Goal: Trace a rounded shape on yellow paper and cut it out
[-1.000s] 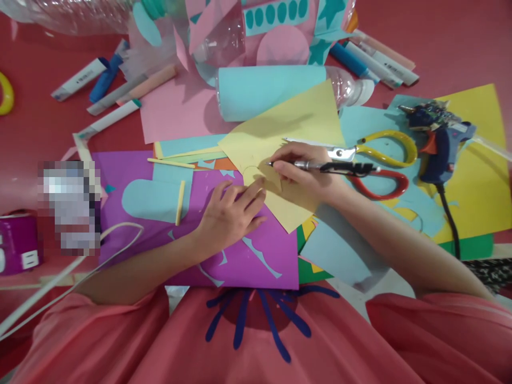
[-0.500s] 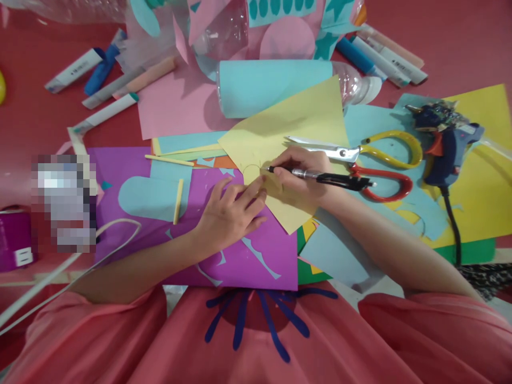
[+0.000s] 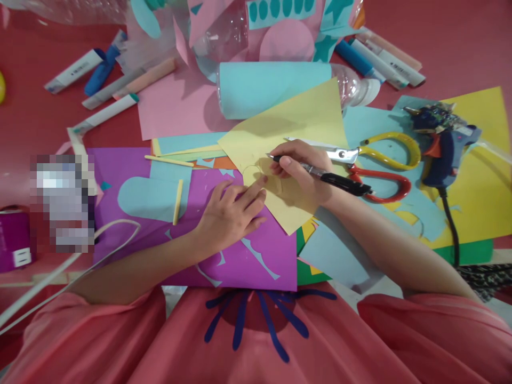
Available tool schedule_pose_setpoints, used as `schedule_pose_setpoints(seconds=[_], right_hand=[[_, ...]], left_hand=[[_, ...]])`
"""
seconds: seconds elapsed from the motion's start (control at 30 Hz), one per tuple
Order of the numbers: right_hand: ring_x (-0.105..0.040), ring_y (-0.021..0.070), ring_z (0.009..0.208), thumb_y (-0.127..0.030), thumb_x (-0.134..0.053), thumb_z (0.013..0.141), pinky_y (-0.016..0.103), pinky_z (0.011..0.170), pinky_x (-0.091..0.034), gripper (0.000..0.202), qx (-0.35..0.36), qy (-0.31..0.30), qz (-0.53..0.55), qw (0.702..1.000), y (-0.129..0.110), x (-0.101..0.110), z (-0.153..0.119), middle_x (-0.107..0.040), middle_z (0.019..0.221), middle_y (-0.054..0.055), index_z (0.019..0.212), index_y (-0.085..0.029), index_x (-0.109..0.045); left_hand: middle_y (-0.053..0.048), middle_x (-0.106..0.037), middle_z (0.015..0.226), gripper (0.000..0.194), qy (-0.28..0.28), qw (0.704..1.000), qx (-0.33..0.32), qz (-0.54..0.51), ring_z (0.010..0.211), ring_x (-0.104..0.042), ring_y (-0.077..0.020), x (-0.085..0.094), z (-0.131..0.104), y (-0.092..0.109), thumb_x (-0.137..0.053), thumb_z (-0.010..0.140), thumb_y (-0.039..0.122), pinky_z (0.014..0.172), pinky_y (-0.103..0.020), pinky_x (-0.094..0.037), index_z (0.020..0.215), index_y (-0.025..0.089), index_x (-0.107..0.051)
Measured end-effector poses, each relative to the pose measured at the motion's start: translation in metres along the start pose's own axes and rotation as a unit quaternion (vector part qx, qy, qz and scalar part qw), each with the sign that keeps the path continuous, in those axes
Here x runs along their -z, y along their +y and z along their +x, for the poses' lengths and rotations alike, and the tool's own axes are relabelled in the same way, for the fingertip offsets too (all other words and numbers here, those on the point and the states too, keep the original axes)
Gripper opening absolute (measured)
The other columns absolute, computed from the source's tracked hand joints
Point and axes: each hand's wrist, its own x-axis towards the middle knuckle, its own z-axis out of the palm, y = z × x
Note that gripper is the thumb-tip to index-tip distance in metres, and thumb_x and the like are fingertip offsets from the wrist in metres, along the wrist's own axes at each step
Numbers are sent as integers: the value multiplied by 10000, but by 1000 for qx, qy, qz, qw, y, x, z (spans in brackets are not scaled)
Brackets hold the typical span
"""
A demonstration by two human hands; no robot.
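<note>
My right hand [image 3: 302, 168] grips a black and silver pen [image 3: 340, 182] over a pale yellow sheet [image 3: 294, 120]. The pen's tip is above and right of a small circle drawn on that sheet. My left hand [image 3: 232, 216] lies spread, its fingertips on the yellow sheet's lower left edge and its palm over a purple sheet [image 3: 136, 234]. Scissors [image 3: 347, 154] with one yellow and one red handle lie just right of my right hand, partly hidden by it.
A bottle wrapped in light blue paper [image 3: 276, 88] lies behind the yellow sheet. On the right is a blue glue gun [image 3: 453, 154]. Markers [image 3: 76, 70] lie at the back left and back right. Blue paper scraps [image 3: 260, 258] dot the purple sheet.
The pen's tip has moved slightly up and right, off the drawn circle's edge, and the pen is tilted more. My left hand has stayed in place.
</note>
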Motion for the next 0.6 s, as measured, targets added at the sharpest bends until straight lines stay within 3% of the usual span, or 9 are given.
schedule_pose_setpoints(seconds=[0.23,0.37,0.47,0.6], right_hand=[[-687,152,724,-424,-625,908,311,653,-537,201,11,-7,12,1000,1,0,1,-702,813,0,1006,-248,-612],[-625,140,624,-378,-629,843,293,568,-476,159,20,12,-18,1000,1,-1,2,-679,719,0,850,-222,-601],[-592,125,580,-345,-630,827,271,534,-450,135,15,-12,-48,999,1,-2,1,-675,668,-5,784,-217,-619],[-516,103,511,-270,-618,816,252,481,-397,105,29,0,-65,997,1,-7,-1,-611,590,-31,727,-221,-592]], left_hand=[[-102,-700,1360,319,-19,1000,2,8,934,-657,-243,4,1,0,-565,980,333,915,-452,-512,1205,143,-686],[-104,-693,1370,313,-7,1000,-2,13,921,-660,-243,2,2,0,-581,971,337,906,-453,-515,1188,143,-694],[-96,-687,1381,311,-4,1000,-2,19,911,-660,-239,2,2,1,-569,977,337,904,-454,-521,1187,149,-701],[-92,-669,1405,323,-25,1000,3,17,930,-665,-242,4,2,1,-543,989,331,909,-449,-527,1206,154,-705]])
